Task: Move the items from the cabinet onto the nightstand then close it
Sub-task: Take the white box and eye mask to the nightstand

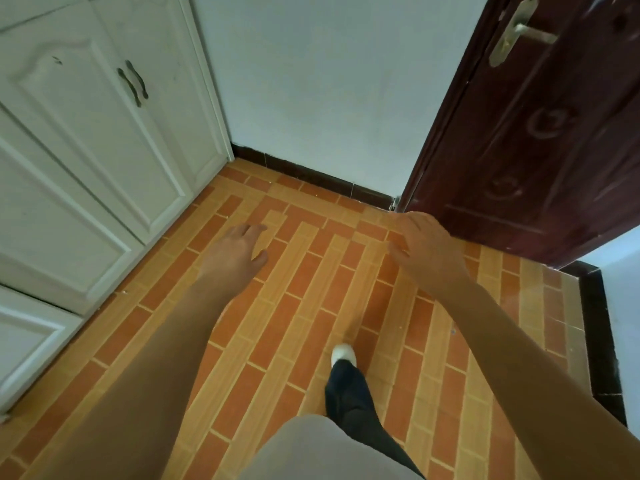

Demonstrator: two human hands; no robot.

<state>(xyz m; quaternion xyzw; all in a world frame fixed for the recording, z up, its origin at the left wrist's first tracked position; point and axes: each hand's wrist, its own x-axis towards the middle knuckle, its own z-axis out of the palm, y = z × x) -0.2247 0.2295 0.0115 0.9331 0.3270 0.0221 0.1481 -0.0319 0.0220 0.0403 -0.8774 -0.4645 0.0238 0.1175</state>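
A white cabinet (pixel 86 140) fills the left side of the head view, its panelled doors shut. Two dark curved handles (pixel 133 81) sit side by side where the upper doors meet. My left hand (pixel 233 252) hovers over the tiled floor just right of the cabinet's lower doors, fingers relaxed and holding nothing. My right hand (pixel 427 251) is stretched forward over the floor near the dark door, fingers straight, also holding nothing. No items and no nightstand are in view.
A dark red wooden door (pixel 540 140) with a brass lever handle (pixel 516 29) stands at the right. A pale wall (pixel 329 81) with a dark skirting board lies ahead. Orange brick-pattern tiles (pixel 304 306) cover the floor. My leg and white shoe (pixel 343 353) show below.
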